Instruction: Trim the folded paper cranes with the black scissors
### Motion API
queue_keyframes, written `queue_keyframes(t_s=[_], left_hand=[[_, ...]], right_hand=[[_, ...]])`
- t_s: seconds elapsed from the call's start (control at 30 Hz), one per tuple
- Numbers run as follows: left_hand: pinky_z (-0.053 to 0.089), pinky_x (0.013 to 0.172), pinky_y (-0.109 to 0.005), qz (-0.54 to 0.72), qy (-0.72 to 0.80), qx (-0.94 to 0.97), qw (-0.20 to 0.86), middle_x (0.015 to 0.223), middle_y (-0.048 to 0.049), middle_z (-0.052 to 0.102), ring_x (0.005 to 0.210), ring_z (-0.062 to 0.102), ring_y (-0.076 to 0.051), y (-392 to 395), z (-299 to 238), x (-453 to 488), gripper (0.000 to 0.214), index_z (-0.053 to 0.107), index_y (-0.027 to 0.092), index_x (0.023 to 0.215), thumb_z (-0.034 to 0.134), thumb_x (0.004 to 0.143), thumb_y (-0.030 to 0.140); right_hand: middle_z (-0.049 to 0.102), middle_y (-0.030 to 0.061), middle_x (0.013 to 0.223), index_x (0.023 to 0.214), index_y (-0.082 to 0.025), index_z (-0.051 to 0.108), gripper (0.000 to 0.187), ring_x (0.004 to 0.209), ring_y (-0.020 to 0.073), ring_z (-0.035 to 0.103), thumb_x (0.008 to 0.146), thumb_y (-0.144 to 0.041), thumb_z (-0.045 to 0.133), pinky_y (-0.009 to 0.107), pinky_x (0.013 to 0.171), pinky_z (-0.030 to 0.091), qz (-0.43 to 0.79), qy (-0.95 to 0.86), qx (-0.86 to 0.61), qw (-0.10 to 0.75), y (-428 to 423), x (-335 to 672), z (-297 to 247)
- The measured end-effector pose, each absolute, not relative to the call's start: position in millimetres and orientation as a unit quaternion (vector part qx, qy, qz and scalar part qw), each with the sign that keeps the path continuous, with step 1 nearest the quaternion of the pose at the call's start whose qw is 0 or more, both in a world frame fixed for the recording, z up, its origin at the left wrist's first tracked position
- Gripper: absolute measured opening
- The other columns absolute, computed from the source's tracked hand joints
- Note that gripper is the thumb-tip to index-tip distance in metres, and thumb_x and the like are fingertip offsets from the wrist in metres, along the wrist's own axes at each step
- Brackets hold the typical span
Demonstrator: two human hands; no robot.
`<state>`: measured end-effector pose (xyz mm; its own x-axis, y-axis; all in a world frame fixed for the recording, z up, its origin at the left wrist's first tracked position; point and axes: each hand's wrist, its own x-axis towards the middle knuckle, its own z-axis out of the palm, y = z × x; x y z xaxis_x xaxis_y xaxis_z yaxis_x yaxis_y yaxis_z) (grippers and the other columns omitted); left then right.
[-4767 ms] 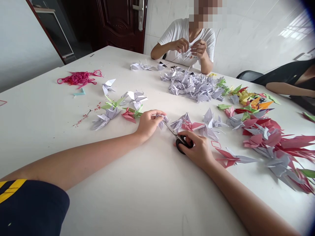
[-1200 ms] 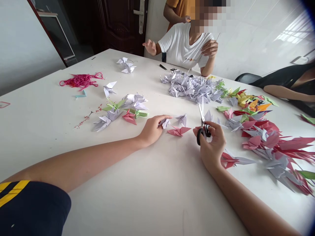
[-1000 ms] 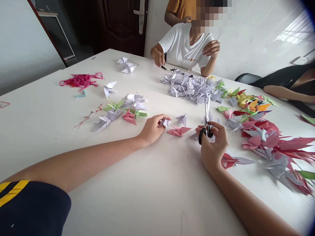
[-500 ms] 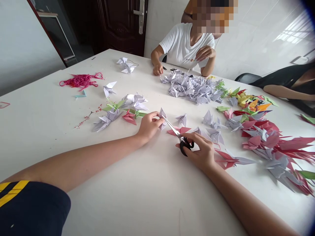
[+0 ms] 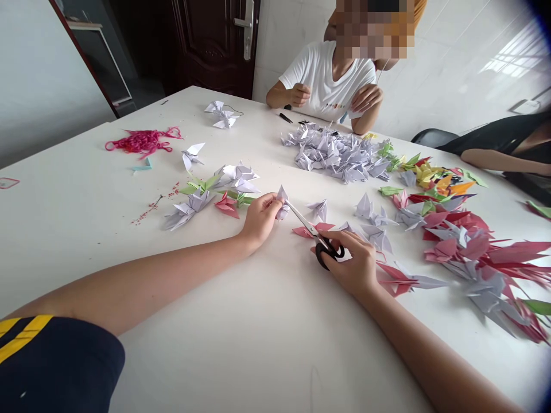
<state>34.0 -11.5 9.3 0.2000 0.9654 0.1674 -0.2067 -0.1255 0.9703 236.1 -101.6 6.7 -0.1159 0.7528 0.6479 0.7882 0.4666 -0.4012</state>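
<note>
Red-outlined mark [image 5: 8, 183]: one, illegible, far left of the fingers. Pale folded paper [image 5: 282, 195]: one, clamped in the left hand's [image 5: 260, 221] fingertips. Black-handled scissors [image 5: 313, 229]: one pair, right hand [image 5: 350, 261] gripping the handles. Pink folded paper [image 5: 303, 232]: one, between both hands' fingers.

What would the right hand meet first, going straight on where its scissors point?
Probably the pale folded paper in the left hand; the scissors seem right at it, though depth is unclear.
</note>
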Motion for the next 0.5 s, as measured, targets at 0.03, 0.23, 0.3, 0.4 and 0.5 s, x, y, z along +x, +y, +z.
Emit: queue_keyframes(t_s=[0.03,0.23,0.3,0.4,0.5], left_hand=[[0.038,0.062,-0.024,0.527,0.353,0.535,0.557,0.066,0.0002,0.049,0.064,0.046,-0.011,-10.7,8.0,33.8,0.024,0.058,0.017,0.072,0.058,0.087,0.036],[0.043,0.065,-0.023,0.537,0.363,0.529,0.548,0.072,-0.0012,0.053,0.067,0.048,-0.012,-6.7,1.3,33.4,0.028,0.061,0.018,0.074,0.060,0.087,0.042],[0.043,0.064,-0.023,0.541,0.369,0.518,0.550,0.073,-0.0013,0.054,0.068,0.049,-0.012,-6.8,1.6,33.6,0.027,0.061,0.017,0.074,0.061,0.086,0.041],[0.044,0.064,-0.022,0.545,0.371,0.508,0.554,0.075,-0.0025,0.056,0.071,0.051,-0.012,-7.5,3.0,34.0,0.028,0.060,0.017,0.070,0.061,0.086,0.040],[0.045,0.065,-0.022,0.544,0.372,0.503,0.559,0.079,-0.0038,0.059,0.073,0.053,-0.012,-8.0,3.4,34.4,0.030,0.059,0.016,0.069,0.060,0.086,0.041]], right_hand=[[0.056,-0.0033,0.064,0.094,-0.023,0.072,0.019,0.056,0.0135,0.051,0.076,-0.017,0.068,0.030,0.060,0.045,-0.023,-0.754,-0.504,0.421,-101.6,236.0,6.9],[0.060,-0.0036,0.065,0.092,-0.022,0.070,0.018,0.057,0.0133,0.053,0.076,-0.015,0.070,0.031,0.065,0.043,-0.057,-0.775,-0.472,0.415,-101.0,235.4,7.2],[0.060,-0.0037,0.064,0.092,-0.022,0.070,0.017,0.056,0.0133,0.053,0.076,-0.015,0.070,0.031,0.065,0.042,-0.057,-0.775,-0.474,0.414,-100.7,235.1,7.4],[0.058,-0.0042,0.062,0.092,-0.022,0.070,0.017,0.055,0.0132,0.053,0.076,-0.016,0.069,0.031,0.064,0.043,-0.055,-0.781,-0.471,0.406,-100.6,234.9,6.9],[0.059,-0.0039,0.063,0.092,-0.021,0.071,0.018,0.056,0.0131,0.053,0.075,-0.016,0.068,0.031,0.064,0.043,-0.039,-0.777,-0.487,0.397,-100.3,236.1,5.1]])
